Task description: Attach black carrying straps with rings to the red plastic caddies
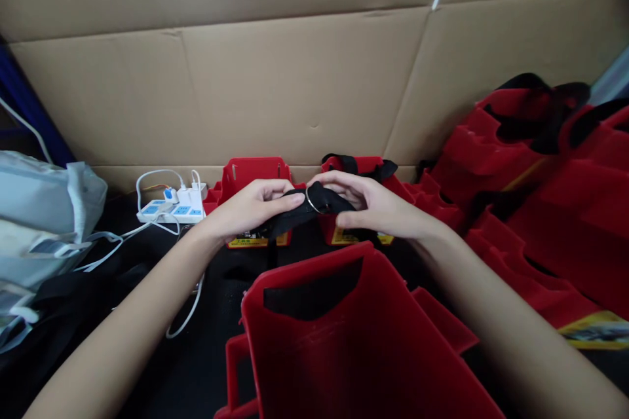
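Cardboard wall (295, 78) | dark table (196, 366) | both grips, left hand (246, 209) and right hand (378, 206), clamped on black strap (295, 213)

The black strap (295, 213) pinched between the left hand (248, 209) and right hand (378, 206) looks like matt woven webbing, and the ring (312, 200) threaded on it is thin, shiny metal. The red bag (354, 340) at six o'clock is a smooth, faintly sheened synthetic cloth, as are the red pieces (540, 196) piled at three o'clock. The backing wall (295, 78) at twelve o'clock is dull, creased brown cardboard, and the power strip (171, 209) at nine o'clock is glossy white plastic.
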`<state>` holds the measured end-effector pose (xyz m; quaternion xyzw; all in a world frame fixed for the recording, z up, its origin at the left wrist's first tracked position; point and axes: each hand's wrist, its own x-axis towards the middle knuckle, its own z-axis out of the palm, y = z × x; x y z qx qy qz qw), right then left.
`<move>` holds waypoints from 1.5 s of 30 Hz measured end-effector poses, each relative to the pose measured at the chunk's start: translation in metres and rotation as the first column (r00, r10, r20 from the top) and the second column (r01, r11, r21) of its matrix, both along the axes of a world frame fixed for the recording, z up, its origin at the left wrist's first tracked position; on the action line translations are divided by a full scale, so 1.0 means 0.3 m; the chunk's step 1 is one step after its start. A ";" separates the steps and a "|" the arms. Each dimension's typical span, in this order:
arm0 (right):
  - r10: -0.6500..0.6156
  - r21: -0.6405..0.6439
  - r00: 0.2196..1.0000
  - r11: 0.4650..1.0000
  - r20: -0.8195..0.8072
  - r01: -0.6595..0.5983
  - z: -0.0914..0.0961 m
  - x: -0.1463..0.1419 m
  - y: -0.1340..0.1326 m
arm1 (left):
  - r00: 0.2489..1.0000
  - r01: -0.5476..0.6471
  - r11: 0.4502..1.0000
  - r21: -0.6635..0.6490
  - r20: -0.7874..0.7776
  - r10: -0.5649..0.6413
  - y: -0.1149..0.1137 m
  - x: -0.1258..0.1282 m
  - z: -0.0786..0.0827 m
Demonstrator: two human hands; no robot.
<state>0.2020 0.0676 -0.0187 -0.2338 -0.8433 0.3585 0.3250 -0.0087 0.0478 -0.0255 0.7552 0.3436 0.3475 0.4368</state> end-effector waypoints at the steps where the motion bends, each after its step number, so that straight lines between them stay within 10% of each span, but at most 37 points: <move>1: -0.027 0.001 0.999 1.000 0.026 0.027 -0.002 0.000 0.005 | 1.000 -0.022 1.000 0.013 0.014 0.022 0.006 -0.006 0.000; 7: -0.159 0.052 0.986 0.986 -0.053 0.161 -0.025 -0.029 0.018 | 0.986 -0.157 0.965 0.212 0.082 0.142 0.004 -0.004 0.003; 13: -0.187 0.084 0.961 0.975 -0.203 0.208 -0.026 -0.034 0.019 | 1.000 0.011 0.998 -0.059 -0.006 -0.011 -0.007 -0.020 0.019; 22: -0.136 0.061 0.986 0.988 -0.100 0.143 -0.041 0.000 0.061 | 0.971 -0.157 0.976 0.148 -0.158 0.180 0.025 -0.063 0.030; 28: -0.339 0.191 0.939 0.919 -0.059 0.344 -0.007 0.108 0.130 | 0.839 -0.540 0.791 0.288 0.258 0.478 0.058 -0.141 0.053; 31: -0.483 0.272 0.817 0.778 -0.316 0.566 0.046 0.133 0.102 | 0.772 -0.616 0.712 0.337 0.439 0.460 0.035 -0.160 0.086; 33: -0.458 0.229 0.775 0.777 -0.435 0.587 0.087 0.123 0.025 | 0.755 -0.614 0.697 0.370 0.534 0.381 -0.011 -0.152 0.111; 38: 0.013 0.288 0.847 0.943 -0.532 0.166 0.143 0.062 -0.262 | 0.885 -0.270 0.749 0.605 0.463 -0.055 -0.186 -0.090 0.167; 41: 0.226 0.277 0.971 0.941 -0.084 -0.195 0.123 0.048 -0.377 | 0.987 0.150 0.737 0.659 -0.056 -0.150 -0.281 -0.042 0.181; 45: 0.311 0.174 0.911 0.915 0.269 -0.364 0.067 0.093 -0.422 | 0.831 0.406 0.716 0.567 -0.556 -0.031 -0.363 -0.024 0.140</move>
